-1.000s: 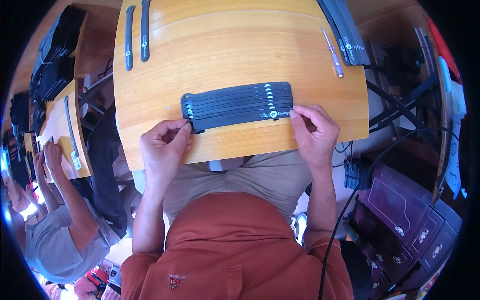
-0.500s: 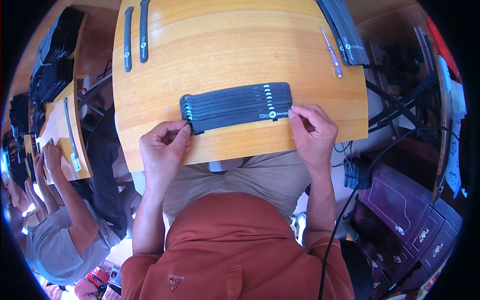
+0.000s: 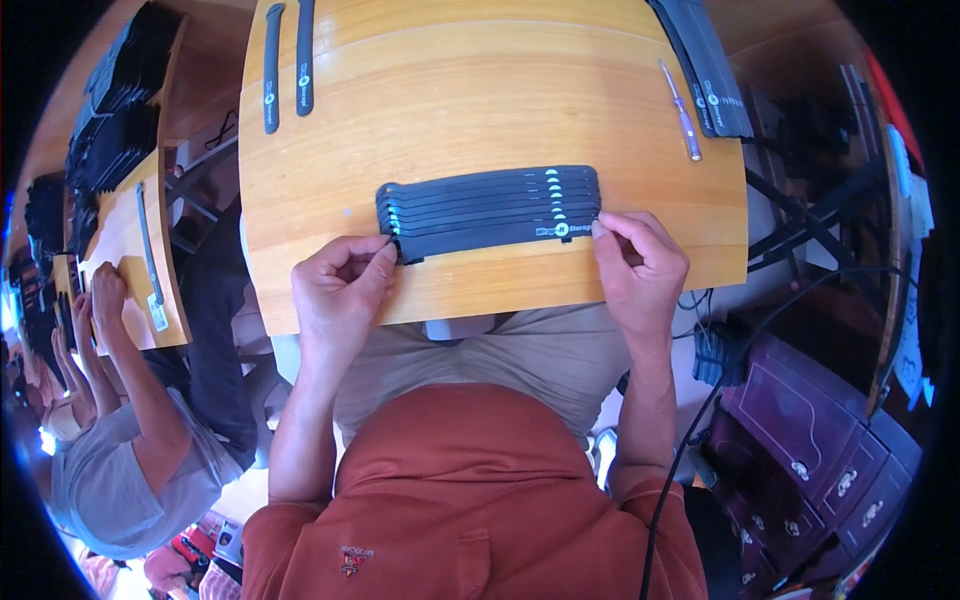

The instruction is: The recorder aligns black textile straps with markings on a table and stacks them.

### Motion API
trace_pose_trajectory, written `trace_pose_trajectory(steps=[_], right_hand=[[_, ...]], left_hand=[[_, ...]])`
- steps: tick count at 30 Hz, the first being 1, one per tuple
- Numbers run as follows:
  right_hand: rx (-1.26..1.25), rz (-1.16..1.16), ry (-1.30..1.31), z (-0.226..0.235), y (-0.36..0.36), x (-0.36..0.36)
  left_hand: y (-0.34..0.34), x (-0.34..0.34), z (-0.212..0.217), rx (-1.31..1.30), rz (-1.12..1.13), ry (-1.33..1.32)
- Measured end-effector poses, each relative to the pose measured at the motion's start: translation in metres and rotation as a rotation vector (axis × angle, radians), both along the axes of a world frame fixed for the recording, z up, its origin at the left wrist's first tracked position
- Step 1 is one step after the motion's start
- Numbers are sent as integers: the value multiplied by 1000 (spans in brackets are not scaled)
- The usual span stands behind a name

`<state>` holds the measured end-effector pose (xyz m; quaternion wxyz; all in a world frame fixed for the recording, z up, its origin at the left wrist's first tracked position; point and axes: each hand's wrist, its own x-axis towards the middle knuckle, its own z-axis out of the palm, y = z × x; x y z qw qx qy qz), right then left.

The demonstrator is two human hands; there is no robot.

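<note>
A fanned row of several black straps [image 3: 470, 208] lies near the front edge of the wooden table, overlapping so that pale printed marks line up at both ends. My left hand [image 3: 345, 285] pinches the left end of the nearest strap between thumb and index finger. At that strap's right end, my right hand [image 3: 640, 265] does the same with thumb and forefinger. The strap stretches flat between both hands, along the near side of the row. Small dark tabs stick out beneath its lower edge.
Two single black straps [image 3: 305, 60] lie at the far left of the table [image 3: 440, 110]. A purple-handled screwdriver [image 3: 686, 125] rests at the right beside a pile of straps [image 3: 705, 75]. Another person [image 3: 135, 440] works at a neighbouring table on the left. A dark drawer cabinet [image 3: 800, 440] stands at right.
The whole view has shifted slightly, so the table and hands appear a little further right. Both hands keep their pinch on the strap ends, with no other clear change.
</note>
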<state>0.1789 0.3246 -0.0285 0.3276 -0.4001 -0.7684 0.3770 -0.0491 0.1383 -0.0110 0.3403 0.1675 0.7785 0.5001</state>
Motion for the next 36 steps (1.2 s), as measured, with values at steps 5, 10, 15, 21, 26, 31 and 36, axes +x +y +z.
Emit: trace_pose_trajectory(steps=[5, 10, 15, 21, 26, 31, 36], right_hand=[[7, 9, 6, -2, 0, 0], [12, 23, -2, 1, -1, -2], [19, 19, -32, 2, 1, -1], [44, 31, -75, 5, 1, -3], [63, 44, -84, 7, 2, -4], [104, 65, -97, 6, 4, -3], [80, 70, -97, 8, 5, -3]], left_hand=[[0, -1, 1, -16, -9, 25], [0, 0, 2, -34, 12, 8], [1, -1, 1, 5, -20, -15], [3, 0, 9, -47, 7, -26], [4, 0, 9, -40, 8, -40], [2, 1, 6, -24, -3, -23], [1, 2, 3, -30, 2, 36]])
